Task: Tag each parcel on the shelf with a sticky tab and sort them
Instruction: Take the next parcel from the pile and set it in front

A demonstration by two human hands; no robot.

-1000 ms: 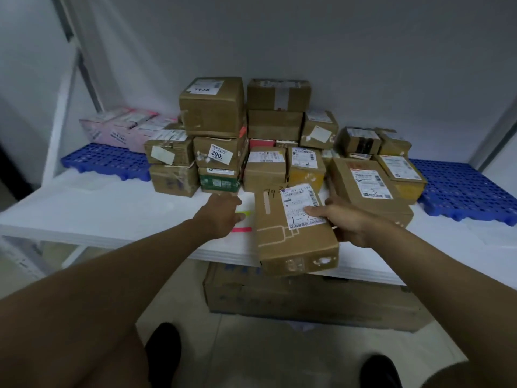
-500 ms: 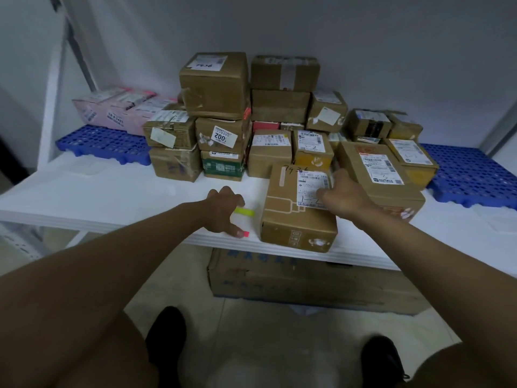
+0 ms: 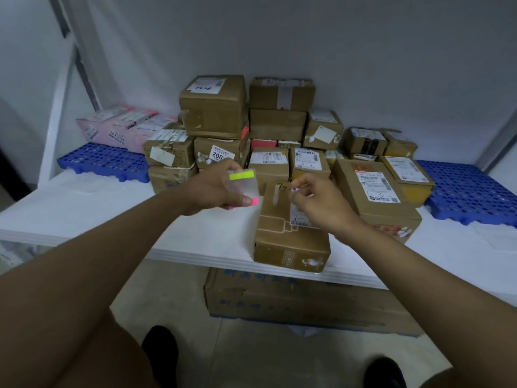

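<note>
A brown parcel (image 3: 288,242) with a white label stands at the front edge of the white shelf (image 3: 112,217). My left hand (image 3: 215,189) is raised just left of it, holding a clear sheet of sticky tabs (image 3: 242,189) that has a yellow tab (image 3: 242,175) at its top and a pink tab (image 3: 254,202) at its bottom. My right hand (image 3: 321,203) hovers over the parcel's top and label, fingers curled together. I see nothing clearly held in it. Behind them stands a stack of brown parcels (image 3: 212,107).
A large labelled parcel (image 3: 372,191) sits right beside the front one. Pink parcels (image 3: 123,130) lie at the back left on a blue pallet (image 3: 103,161), and another blue pallet (image 3: 470,191) is at the right. A big carton (image 3: 293,301) lies under the shelf.
My left hand has picked the tab sheet up off the shelf and raised it. My right hand has lifted slightly from the parcel's label and curled its fingers. The parcel now rests on the shelf.
</note>
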